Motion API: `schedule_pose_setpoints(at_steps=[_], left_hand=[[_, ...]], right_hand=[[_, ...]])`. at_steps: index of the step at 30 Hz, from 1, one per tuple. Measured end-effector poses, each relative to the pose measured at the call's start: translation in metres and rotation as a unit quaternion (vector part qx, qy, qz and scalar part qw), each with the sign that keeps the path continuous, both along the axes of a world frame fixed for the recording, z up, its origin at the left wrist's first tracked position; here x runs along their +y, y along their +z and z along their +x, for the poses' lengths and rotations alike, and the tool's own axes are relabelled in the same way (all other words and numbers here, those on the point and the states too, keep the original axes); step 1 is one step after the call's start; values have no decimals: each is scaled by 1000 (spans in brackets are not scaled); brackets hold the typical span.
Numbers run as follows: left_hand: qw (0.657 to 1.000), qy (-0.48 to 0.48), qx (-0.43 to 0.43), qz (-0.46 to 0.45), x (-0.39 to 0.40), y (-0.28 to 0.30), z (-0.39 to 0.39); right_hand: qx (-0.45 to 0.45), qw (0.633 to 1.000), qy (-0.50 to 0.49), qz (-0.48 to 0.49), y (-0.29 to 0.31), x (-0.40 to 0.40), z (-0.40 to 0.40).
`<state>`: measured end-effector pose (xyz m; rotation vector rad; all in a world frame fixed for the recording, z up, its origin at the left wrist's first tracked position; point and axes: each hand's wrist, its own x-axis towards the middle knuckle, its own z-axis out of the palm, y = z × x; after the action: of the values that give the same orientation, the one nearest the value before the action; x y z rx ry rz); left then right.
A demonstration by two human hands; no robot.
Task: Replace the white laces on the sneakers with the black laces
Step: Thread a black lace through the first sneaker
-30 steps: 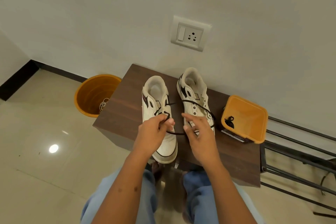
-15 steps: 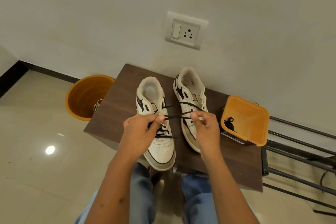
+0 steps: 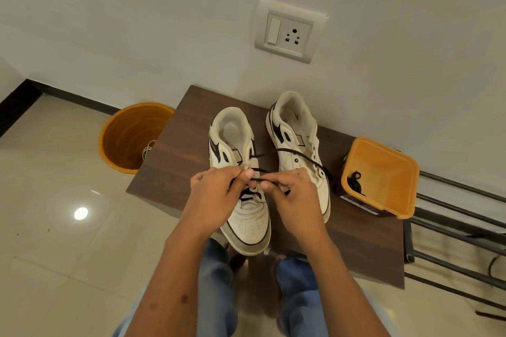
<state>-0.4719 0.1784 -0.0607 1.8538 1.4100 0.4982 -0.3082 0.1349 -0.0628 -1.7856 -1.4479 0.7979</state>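
Two white sneakers stand side by side on a dark wooden table, toes toward me. The left sneaker has a black lace threaded through its lower eyelets; a loop of that lace lies across the right sneaker, which has bare eyelets. My left hand and my right hand meet over the left sneaker's tongue, each pinching the black lace between thumb and fingers. A second black lace lies bundled in an orange square container at the table's right.
An orange round bucket stands on the tiled floor left of the table, with a white lace inside. A wall socket is above the shoes. A black metal rack runs along the right. My knees are below the table's near edge.
My hands have drawn closer together over the left sneaker, still pinching the black lace. The long loop of lace has shortened and slackened across the right sneaker.
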Motion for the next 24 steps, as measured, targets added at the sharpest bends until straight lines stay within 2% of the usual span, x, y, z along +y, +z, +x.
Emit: schedule_pose_setpoints(at_steps=[3,5,7,11,16,21,24], left_hand=[[998,17,-52,-29,-2,-6,-8],[996,22,-78,-27,-4,-7,-11],[995,35,-92,-19,-7,-7,-10],[994,32,-106,22,-6,-4,4],[989,23,-146,13,-8,-2,13],[991,-14,-133,30,-6,-5,11],[993,-23,-115,23,-5,-8,10]], right_hand=[[-10,991,-129,29,-3,2,12],[-27,985,-158,55,-2,0,14],[-60,989,-109,83,-3,-2,9],[-25,995,26,96,-3,-1,-9],[-38,992,17,122,-6,-3,-12],[51,993,55,94,-1,-2,-11],[73,992,64,84,1,-1,-11]])
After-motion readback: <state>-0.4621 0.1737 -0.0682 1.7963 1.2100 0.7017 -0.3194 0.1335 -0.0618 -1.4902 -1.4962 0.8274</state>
